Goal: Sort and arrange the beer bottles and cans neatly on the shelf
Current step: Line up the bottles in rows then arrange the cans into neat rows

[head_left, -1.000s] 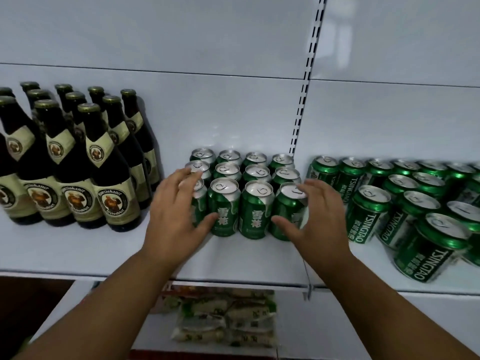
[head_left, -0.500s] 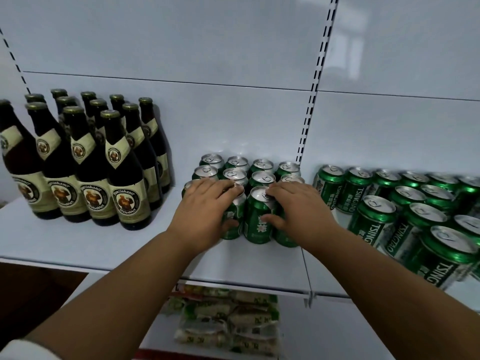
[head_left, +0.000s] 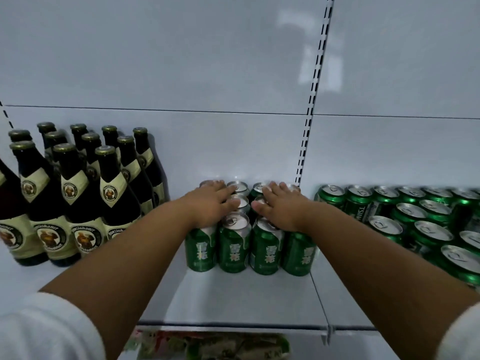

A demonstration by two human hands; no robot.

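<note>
Head view: a block of short green aluminium beer cans with silver lids [head_left: 235,245] stood four across and about three deep on the white metal shelf [head_left: 233,302], its back row near the rear panel. The left hand [head_left: 209,206] lay flat on the lids of the left columns, fingers straight and together, reaching to the back row. The right hand [head_left: 279,206] lay the same way on the right columns, thumb out toward the middle; neither hand curled round or pinched a can. Dark brown glass beer bottles with cream labels and gold caps [head_left: 85,183] stood in rows well apart to the left. A looser group of green Tsingtao cans [head_left: 405,222] stood on the next shelf section to the right. Packaged goods [head_left: 213,344] showed on the level below. Judgement: the cans looked rigid top to bottom but thin-walled and easily dented at the sides, smooth enough to slide on painted metal, and liable to tip if pushed high. Best handled as a block with flat palms on lids or outer walls; a single can by its body, low down. Bottles heavier and breakable: grip at the body, not the neck
</note>
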